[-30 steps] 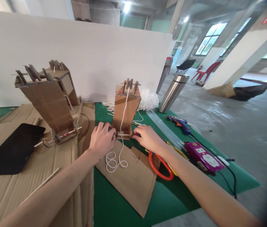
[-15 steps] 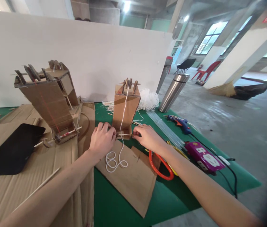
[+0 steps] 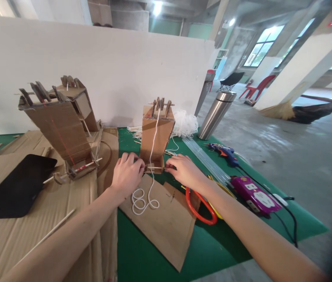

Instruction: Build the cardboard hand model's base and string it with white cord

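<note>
A small cardboard tower (image 3: 155,133) stands upright before me, with cardboard discs on a stick across its top. White string (image 3: 153,145) runs from the discs down its front and ends in loose loops. A thin wooden stick (image 3: 155,167) spans the low box at the tower's base, the string passing by it. At the stick's left end, my left hand (image 3: 128,170) is closed, its fingertips partly hidden behind the knuckles. My right hand (image 3: 185,169) pinches around the right end. The loops lie on a flat cardboard piece (image 3: 166,223) below.
Taller cardboard towers (image 3: 58,129) stand at left on cardboard sheets, near a black tablet-like slab (image 3: 19,186). Rightward lie orange-handled scissors or pliers (image 3: 202,209), clear glue sticks (image 3: 205,158), a blue glue gun (image 3: 223,154), a purple box (image 3: 254,196) and a steel flask (image 3: 217,115).
</note>
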